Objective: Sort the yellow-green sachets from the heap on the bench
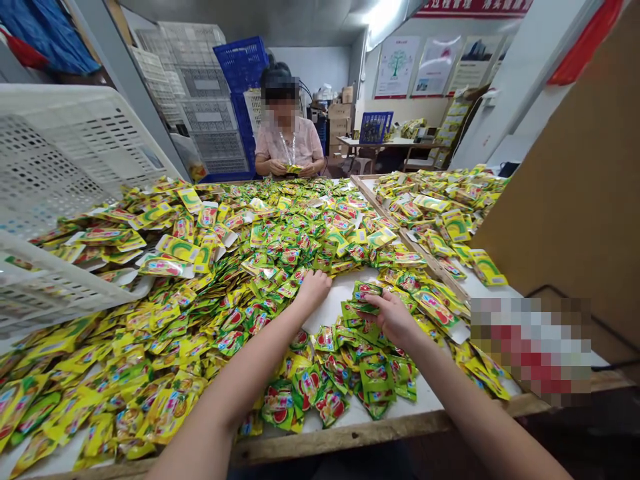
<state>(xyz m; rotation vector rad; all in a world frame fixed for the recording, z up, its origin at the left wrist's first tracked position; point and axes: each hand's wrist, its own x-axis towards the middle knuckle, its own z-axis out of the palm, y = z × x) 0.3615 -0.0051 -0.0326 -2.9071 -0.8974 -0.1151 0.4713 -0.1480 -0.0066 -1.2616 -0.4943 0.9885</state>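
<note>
A small green sachet (366,291) with a red watermelon picture is pinched between the thumb and fingers of my right hand (397,320). Below that hand lies a loose heap of similar green sachets (377,380). My left hand (315,288) is at the near edge of the large pile, its fingers curled down against another green sachet (325,259); its fingertips are partly hidden. Yellow and green sachets (170,400) spread thickly to the left. Flat yellow cartons (180,248), several with white flaps out, lie on top of the pile.
A white plastic basket (75,133) leans in at the left. Wooden strips edge and divide the table (350,440). More yellow cartons (457,223) lie beyond the divider (415,250). A brown board (565,187) stands at right. Across the table, a person (287,143) handles a yellow packet.
</note>
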